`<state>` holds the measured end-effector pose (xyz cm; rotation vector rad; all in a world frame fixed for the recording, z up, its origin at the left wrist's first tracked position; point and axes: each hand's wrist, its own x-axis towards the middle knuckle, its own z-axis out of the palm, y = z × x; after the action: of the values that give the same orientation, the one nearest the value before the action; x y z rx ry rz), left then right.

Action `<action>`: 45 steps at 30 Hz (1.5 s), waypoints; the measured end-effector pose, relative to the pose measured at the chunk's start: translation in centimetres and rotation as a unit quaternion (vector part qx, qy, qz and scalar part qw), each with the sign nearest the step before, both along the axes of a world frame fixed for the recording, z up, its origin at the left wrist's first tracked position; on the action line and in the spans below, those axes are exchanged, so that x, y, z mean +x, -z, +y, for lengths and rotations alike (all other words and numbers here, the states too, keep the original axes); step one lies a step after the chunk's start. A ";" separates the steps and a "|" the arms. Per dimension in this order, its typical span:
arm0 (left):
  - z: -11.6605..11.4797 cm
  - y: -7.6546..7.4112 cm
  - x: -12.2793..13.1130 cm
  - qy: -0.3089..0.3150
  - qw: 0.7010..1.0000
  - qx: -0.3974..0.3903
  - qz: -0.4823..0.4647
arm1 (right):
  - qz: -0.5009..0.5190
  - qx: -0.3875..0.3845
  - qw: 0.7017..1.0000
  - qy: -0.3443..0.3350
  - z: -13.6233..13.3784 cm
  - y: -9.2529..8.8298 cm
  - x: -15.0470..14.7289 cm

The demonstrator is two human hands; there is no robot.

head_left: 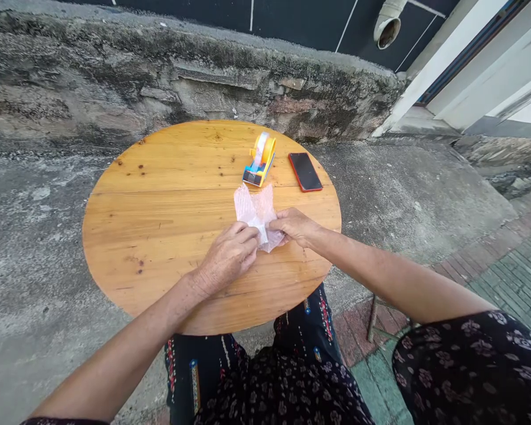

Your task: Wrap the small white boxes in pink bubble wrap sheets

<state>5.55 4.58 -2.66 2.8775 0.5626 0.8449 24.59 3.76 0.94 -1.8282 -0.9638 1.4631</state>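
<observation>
A sheet of pinkish bubble wrap (262, 203) lies spread on the wooden table (168, 218), its far corners sticking up. On its near half rests a small white item (260, 229), partly covered by my fingers, so its kind is unclear. My left hand (236, 247) is at the left edge of the white item, fingers curled down onto it. From the right, my right hand (292, 226) pinches the wrap's right side between thumb and fingers. Just beyond the wrap stands a yellow and blue tape dispenser (260, 159) with a roll of clear tape.
A phone (305, 172) in a red case lies right of the dispenser. Behind the round table runs a rough stone ledge (181, 88) below a dark tiled wall. A pipe end (387, 29) juts out at the upper right. My legs are under the near edge.
</observation>
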 end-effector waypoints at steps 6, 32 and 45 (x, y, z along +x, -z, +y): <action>0.3 -0.1 0.0 0.011 1.000 -0.002 0.003 | 0.045 0.028 0.998 0.037 -0.2 -0.3 -0.5; -0.7 0.6 -0.2 -0.011 0.995 -0.059 -0.084 | 0.084 0.124 0.987 -0.053 -2.0 -0.9 -0.4; -1.6 -0.2 0.4 -0.072 0.976 -0.139 -0.150 | -0.169 0.290 0.912 -0.237 -3.8 -1.0 -0.6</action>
<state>5.97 3.02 -2.50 2.4223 0.7872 1.0986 24.00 -0.09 1.95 -1.4687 -1.8881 0.9427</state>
